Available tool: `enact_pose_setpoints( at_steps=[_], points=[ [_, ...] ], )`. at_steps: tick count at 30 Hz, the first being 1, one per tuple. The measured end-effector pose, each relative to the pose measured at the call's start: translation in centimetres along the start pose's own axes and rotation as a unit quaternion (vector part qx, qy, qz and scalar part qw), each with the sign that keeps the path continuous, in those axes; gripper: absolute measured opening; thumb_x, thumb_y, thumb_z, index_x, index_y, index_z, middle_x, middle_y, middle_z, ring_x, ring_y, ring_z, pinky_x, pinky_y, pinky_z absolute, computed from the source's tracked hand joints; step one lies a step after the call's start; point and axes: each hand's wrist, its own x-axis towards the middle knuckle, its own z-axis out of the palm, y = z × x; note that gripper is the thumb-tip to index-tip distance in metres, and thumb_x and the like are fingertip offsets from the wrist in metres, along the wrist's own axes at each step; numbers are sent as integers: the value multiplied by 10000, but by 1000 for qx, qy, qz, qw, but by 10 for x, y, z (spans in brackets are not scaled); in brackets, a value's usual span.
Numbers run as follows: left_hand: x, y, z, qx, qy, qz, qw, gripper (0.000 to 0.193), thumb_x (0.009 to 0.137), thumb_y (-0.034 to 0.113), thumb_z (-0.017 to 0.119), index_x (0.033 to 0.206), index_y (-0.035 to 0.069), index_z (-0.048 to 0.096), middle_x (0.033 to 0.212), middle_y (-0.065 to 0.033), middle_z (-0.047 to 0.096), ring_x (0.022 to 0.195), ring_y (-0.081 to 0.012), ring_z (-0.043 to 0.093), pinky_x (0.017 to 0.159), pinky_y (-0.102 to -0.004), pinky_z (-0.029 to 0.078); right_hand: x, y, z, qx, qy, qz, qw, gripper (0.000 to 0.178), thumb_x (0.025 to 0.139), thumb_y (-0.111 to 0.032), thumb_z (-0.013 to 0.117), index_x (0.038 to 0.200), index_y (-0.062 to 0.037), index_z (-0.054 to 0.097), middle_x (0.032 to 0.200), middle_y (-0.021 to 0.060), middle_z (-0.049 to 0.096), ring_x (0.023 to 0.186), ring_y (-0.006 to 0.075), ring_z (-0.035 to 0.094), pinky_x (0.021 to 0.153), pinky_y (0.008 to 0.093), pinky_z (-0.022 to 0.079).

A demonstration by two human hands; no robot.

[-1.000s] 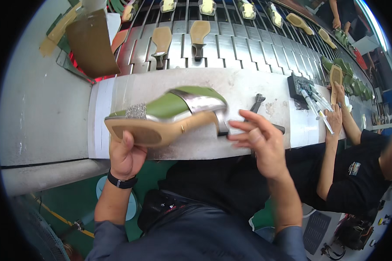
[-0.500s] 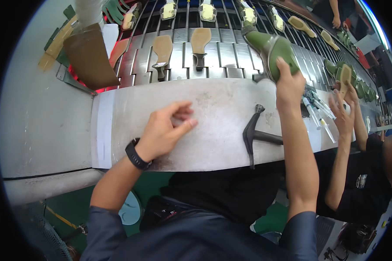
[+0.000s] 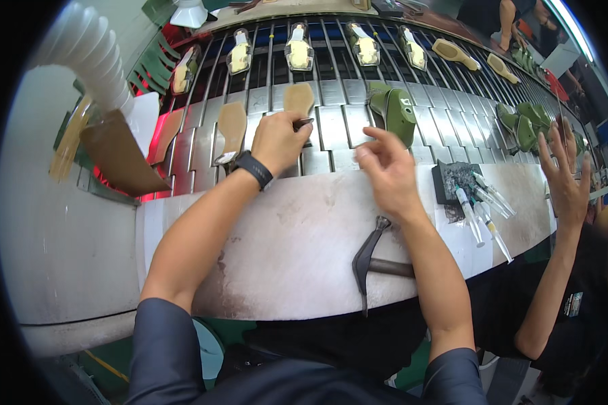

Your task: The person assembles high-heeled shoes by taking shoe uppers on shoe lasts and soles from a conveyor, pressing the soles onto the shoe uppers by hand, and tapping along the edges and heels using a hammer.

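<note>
My left hand point(image 3: 280, 143), with a black band on its wrist, is closed round the dark heel end of a tan shoe sole point(image 3: 298, 98) on the metal slat conveyor point(image 3: 332, 128). The heel is mostly hidden by the fingers. My right hand point(image 3: 390, 177) is empty, with thumb and fingers apart, just in front of a green shoe last point(image 3: 400, 116) resting on the slats. Left of my left hand lies another tan heeled sole point(image 3: 232, 125). A hammer point(image 3: 365, 260) with a dark head lies on the pale bench point(image 3: 290, 250) near my right forearm.
Several syringes point(image 3: 491, 229) lean on a black block point(image 3: 446, 182) at the right. A co-worker's raised hand point(image 3: 566, 175) is beyond them, near more green lasts point(image 3: 520, 128). Clear-wrapped pale pieces point(image 3: 299, 50) line the far rods. A white ribbed hose point(image 3: 88, 54) hangs at the left.
My right hand has let go of the green last, which now rests on the conveyor. My left hand has moved forward from over the bench and closed on the sole's heel.
</note>
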Motion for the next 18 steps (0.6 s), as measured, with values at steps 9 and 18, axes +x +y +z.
enact_pose_setpoints(
  at_steps=[9,18],
  points=[
    [11,80,-8,-251,-127,-28,959,409,930,34,565,1322,-46,648,810,-124,763,683,-153,747,645,-295,593,10,-5,-3,220,-29,136,965,302,1076,-202,612,1264,34,624,959,81,710,872,122,675,792,279,557],
    [190,-63,64,93,85,-128,984,972,763,474,874,1391,-158,485,1193,-309,697,1151,-400,689,980,-444,550,5,-8,3,202,-26,156,967,227,1040,-159,590,1060,25,721,838,15,665,757,73,598,697,247,494]
  ],
)
